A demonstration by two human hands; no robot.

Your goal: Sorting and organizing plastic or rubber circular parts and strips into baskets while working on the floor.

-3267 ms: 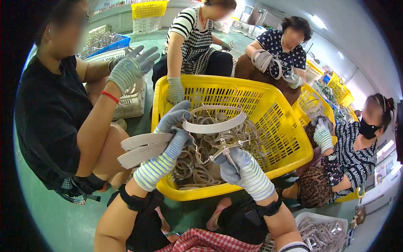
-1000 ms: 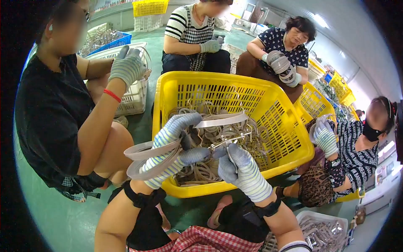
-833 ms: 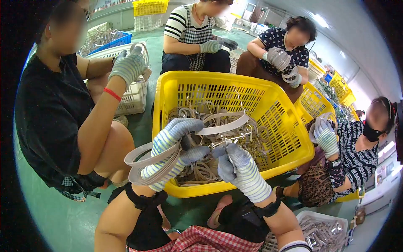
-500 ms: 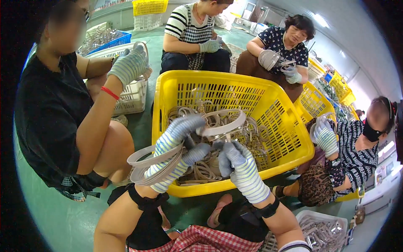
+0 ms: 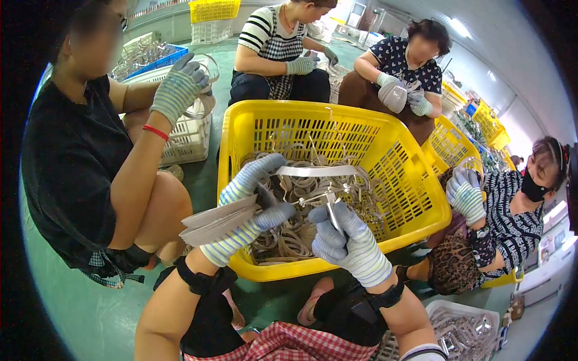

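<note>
My left hand (image 5: 250, 183), in a striped glove with a grey palm, curls around the left end of a pale curved band (image 5: 322, 171) that I see edge-on over the yellow basket. A stack of similar pale bands (image 5: 218, 224) hangs around that hand near the wrist. Closed in a pinch, my gloved right hand (image 5: 352, 243) grips a slim silver metal piece (image 5: 334, 215). Its upper end meets small shiny metal parts just below the band; whether they are joined to the band I cannot tell.
The yellow basket (image 5: 415, 225) before me holds many loose pale bands (image 5: 289, 240). Gloved co-workers sit at left, behind and right, handling similar bands. A white crate (image 5: 436, 308) of shiny metal pieces stands at my lower right. More yellow baskets (image 5: 453, 141) stand at the right.
The pale band has tilted from an open ring view to edge-on. My right hand has turned, and the silver piece in it now shows. The stack at my left wrist has tipped too.
</note>
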